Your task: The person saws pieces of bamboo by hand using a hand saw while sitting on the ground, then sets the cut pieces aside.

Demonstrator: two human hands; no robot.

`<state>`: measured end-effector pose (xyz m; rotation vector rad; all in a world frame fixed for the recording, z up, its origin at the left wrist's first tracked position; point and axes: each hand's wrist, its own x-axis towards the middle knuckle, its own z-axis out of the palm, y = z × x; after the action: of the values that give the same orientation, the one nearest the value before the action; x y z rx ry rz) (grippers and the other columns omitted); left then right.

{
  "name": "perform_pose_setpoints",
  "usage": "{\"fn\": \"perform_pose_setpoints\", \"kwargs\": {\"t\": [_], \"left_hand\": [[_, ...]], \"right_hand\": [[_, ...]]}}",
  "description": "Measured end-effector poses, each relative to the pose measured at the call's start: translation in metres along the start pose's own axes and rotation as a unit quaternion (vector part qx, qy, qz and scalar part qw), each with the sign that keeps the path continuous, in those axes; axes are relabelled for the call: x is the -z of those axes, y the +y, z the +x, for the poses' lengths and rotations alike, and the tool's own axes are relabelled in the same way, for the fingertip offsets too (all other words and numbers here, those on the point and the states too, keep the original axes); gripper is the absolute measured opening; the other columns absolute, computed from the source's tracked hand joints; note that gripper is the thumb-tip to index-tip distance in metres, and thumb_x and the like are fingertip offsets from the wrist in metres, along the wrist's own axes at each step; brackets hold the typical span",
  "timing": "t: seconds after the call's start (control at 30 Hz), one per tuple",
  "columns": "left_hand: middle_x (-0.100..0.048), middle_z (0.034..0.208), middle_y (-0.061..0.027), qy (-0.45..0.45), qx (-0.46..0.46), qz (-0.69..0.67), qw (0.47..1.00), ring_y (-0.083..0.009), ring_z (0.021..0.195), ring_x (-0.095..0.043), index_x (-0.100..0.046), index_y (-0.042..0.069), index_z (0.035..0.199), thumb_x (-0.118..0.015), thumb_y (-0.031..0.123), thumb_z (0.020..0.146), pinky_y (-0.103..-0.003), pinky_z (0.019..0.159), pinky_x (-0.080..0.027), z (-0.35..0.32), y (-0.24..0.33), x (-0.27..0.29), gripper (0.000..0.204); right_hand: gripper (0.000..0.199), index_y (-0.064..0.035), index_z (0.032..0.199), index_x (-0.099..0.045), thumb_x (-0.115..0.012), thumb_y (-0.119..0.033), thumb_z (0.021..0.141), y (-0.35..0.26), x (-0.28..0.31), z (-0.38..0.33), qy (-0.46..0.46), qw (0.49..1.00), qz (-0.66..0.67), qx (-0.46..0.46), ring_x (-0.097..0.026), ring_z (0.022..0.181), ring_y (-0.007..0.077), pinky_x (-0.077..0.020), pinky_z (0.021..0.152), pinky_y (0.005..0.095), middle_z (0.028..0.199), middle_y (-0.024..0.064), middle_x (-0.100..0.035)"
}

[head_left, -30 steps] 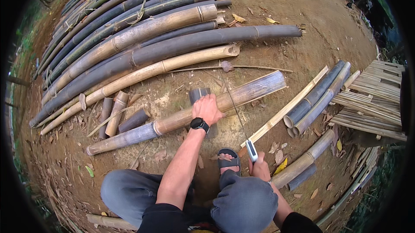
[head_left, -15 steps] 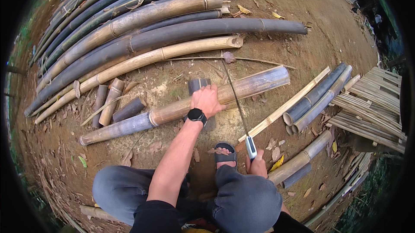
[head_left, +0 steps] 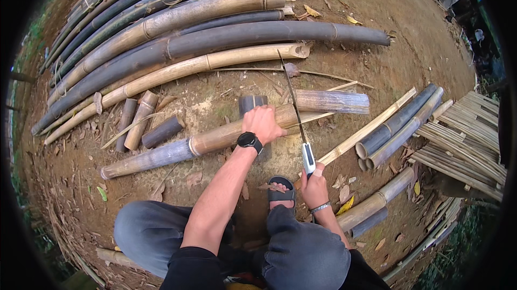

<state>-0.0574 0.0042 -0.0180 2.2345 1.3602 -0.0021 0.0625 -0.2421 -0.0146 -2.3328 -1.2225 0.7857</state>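
My left hand [head_left: 263, 124], a dark watch on its wrist, is wrapped over a thick tan bamboo pole [head_left: 218, 137] and bears down on it. The pole crosses a short dark bamboo block [head_left: 252, 102] beneath it. In my right hand [head_left: 314, 186] is the handle of a hand saw [head_left: 307, 156], its long thin blade pointing away from me beside the pole's right end. Just beyond the blade a bamboo piece [head_left: 339, 102] lies at a different angle from the pole, apparently severed from it. Pale sawdust covers the dirt around the block.
Long bamboo poles [head_left: 242, 37] are stacked at the far left, with short offcuts [head_left: 141, 120] in front. To the right are two dark lengths [head_left: 401, 123], a split strip [head_left: 366, 128], a slatted bamboo panel [head_left: 463, 134] and a thick length [head_left: 377, 198]. My sandalled foot [head_left: 281, 192] is close to the pole.
The pole's right end has parted from it and dropped to a flatter angle. My right hand and the saw have moved away from me, up and slightly left. My left hand keeps its grip.
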Motion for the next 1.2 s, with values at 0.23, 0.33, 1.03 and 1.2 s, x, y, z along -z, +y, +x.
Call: {"fn": "perform_pose_setpoints", "kwargs": {"t": [0.23, 0.33, 1.03, 1.2], "left_hand": [[-0.074, 0.096, -0.0213, -0.015, 0.016, 0.003, 1.000, -0.0332, 0.089, -0.073, -0.070, 0.000, 0.099, -0.084, 0.045, 0.065, -0.042, 0.080, -0.059, 0.008, 0.013, 0.016, 0.058], [-0.073, 0.089, -0.0201, -0.006, 0.011, 0.006, 1.000, -0.0338, 0.083, -0.072, -0.068, 0.001, 0.094, -0.083, 0.048, 0.062, -0.043, 0.075, -0.058, 0.005, 0.006, 0.011, 0.059], [-0.071, 0.106, -0.0197, 0.051, -0.023, 0.034, 0.998, -0.0329, 0.099, -0.069, -0.064, 0.004, 0.108, -0.084, 0.055, 0.063, -0.044, 0.085, -0.056, -0.010, 0.011, -0.008, 0.071], [-0.071, 0.112, -0.0177, 0.045, -0.024, 0.027, 0.998, -0.0341, 0.105, -0.068, -0.061, 0.007, 0.125, -0.084, 0.057, 0.063, -0.045, 0.089, -0.054, -0.011, 0.022, -0.005, 0.083]], "right_hand": [[0.038, 0.0001, 0.113, -0.037, -0.064, -0.021, 0.095, 0.033, 0.021, -0.010, -0.004, 1.000, -0.004, 0.029, -0.062, 0.068, 0.0544, -0.0470, 0.056, 0.0614, 0.070, 0.0347, -0.061], [0.038, 0.0005, 0.113, -0.036, -0.064, -0.020, 0.095, 0.027, 0.022, -0.006, -0.032, 0.999, -0.018, 0.019, -0.061, 0.066, 0.0543, -0.0469, 0.055, 0.0621, 0.068, 0.0345, -0.061], [0.036, 0.0001, 0.116, -0.042, -0.065, -0.016, 0.094, 0.007, 0.066, -0.015, 0.132, 0.984, 0.123, 0.001, -0.066, 0.069, 0.0466, -0.0476, 0.057, 0.0496, 0.072, 0.0266, -0.062], [0.033, -0.0003, 0.113, -0.042, -0.066, -0.012, 0.094, 0.073, 0.055, 0.001, 0.264, 0.954, 0.133, -0.057, -0.059, 0.067, 0.0294, -0.0449, 0.062, 0.0419, 0.077, 0.0161, -0.059]]}}
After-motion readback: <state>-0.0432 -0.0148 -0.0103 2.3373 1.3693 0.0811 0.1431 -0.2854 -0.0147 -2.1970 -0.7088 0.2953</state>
